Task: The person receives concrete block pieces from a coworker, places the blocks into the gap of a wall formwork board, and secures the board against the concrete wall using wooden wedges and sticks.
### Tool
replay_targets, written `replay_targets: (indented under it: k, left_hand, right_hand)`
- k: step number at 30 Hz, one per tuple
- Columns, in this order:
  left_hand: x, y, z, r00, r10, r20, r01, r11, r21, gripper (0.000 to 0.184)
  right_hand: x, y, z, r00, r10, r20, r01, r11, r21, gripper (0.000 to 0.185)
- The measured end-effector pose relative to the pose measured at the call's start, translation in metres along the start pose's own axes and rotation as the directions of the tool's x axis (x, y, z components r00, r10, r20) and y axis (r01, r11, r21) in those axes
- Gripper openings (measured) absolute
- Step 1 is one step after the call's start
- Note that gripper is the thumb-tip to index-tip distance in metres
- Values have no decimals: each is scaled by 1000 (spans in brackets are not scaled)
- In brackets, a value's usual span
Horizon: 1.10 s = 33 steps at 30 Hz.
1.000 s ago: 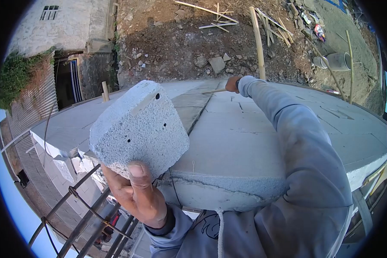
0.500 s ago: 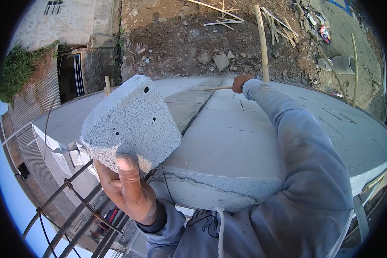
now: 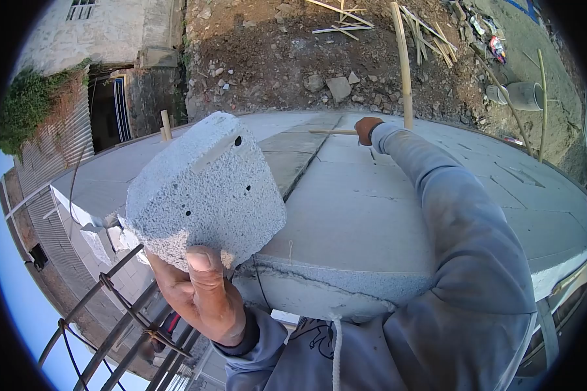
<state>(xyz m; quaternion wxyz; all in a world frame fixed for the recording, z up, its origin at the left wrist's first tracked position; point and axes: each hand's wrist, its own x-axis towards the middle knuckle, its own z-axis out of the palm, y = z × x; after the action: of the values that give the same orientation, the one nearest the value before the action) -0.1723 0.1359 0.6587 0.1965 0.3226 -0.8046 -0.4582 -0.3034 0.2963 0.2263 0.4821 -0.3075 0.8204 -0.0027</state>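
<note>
Here, one block (image 3: 209, 195) and one stick (image 3: 332, 132) are held.
The left hand (image 3: 205, 296), half-curled, grips the three-holed block by the wall's (image 3: 352, 241) near end; the right hand (image 3: 369, 130), fisted, clasps the stick farther along.

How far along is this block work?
Looks done: the gray wall stands with its blocks joined. In hand: the left hand holds up a pitted block, and the right hand grips a thin stick. Left: that block is not yet laid; anything beyond it, I can't tell.

Pitted block (image 3: 209, 189) is held tilted, thin stick (image 3: 332, 132) sideways.
</note>
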Motion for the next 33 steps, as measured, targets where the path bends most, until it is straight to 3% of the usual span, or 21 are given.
replay_targets:
  k: [5, 14, 17, 20, 23, 26, 30, 33]
  left_hand:
    - [0, -3, -2, 1000, 3, 23, -2, 1000, -31, 58]
    - [2, -1, 0, 1000, 1, 23, 0, 999, -45, 61]
    - [2, -3, 0, 1000, 10, 13, -10, 1000, -25, 62]
    - [2, -2, -1, 1000, 13, 24, -13, 1000, -4, 61]
    - [1, -3, -2, 999, 24, 35, -24, 1000, 12, 60]
    - [0, -4, -6, 999, 25, 40, -27, 998, 51, 60]
    - [-2, -3, -6, 1000, 4, 23, -5, 997, 71, 60]
    - [-1, -9, -14, 998, 23, 65, -28, 997, 78, 59]
  right_hand:
    - [-5, -9, 4, 999, 46, 5, -47, 995, 85, 27]
    - [-5, -26, 19, 989, -91, -119, 68, 981, -182, 22]
    - [-3, -23, 37, 981, -97, -170, 58, 974, -219, 22]
    - [-2, -24, 46, 973, -59, -225, 27, 989, -144, 23]
    - [-5, -28, 43, 976, -94, -198, 55, 979, -194, 22]
    - [-10, -26, 24, 991, -81, -108, 77, 996, -40, 22]
    - [-2, -9, -3, 997, 81, -8, -79, 983, 167, 27]
    - [-3, 3, -29, 986, 116, 116, -146, 943, 300, 26]
